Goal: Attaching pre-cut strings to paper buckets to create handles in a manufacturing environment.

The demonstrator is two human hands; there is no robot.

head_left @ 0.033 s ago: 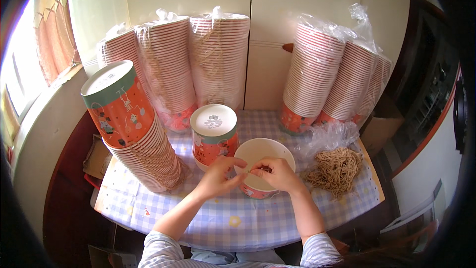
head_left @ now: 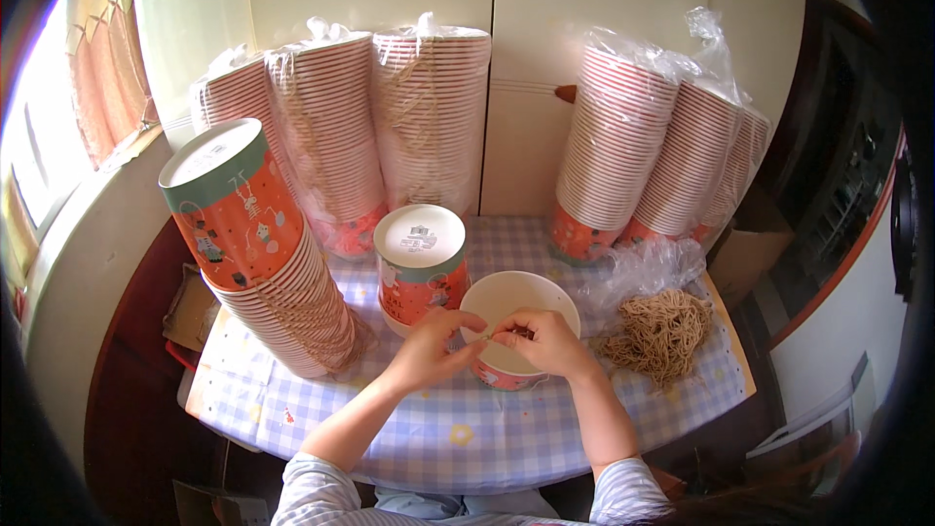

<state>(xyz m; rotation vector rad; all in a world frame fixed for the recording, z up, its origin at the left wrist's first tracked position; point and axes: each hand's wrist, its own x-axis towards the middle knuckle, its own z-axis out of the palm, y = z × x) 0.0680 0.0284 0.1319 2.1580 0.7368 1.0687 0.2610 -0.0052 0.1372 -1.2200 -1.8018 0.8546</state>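
Observation:
A round paper bucket (head_left: 519,284), pale inside with an orange printed wall, stands with its mouth up on the table before me. Over its near left rim my two hands meet at the fingertips. My left hand (head_left: 434,347) is closed in a loose pinch of thumb and forefinger. My right hand (head_left: 547,341) pinches too, its other fingers curled; a bit of thin brown cord shows between the fingers, mostly hidden. Just left of that bucket, a paper bucket (head_left: 421,273) with a green band stands upside down. To the right lies a tangled heap of tan cord (head_left: 662,333).
A tall leaning stack of upturned buckets (head_left: 263,244) stands at left, cords hanging down its side. Plastic-wrapped bucket stacks (head_left: 429,127) line the back, with more wrapped stacks (head_left: 618,146) at back right. Crumpled clear plastic (head_left: 648,271) lies behind the cord heap. A checked cloth (head_left: 409,438) covers the table.

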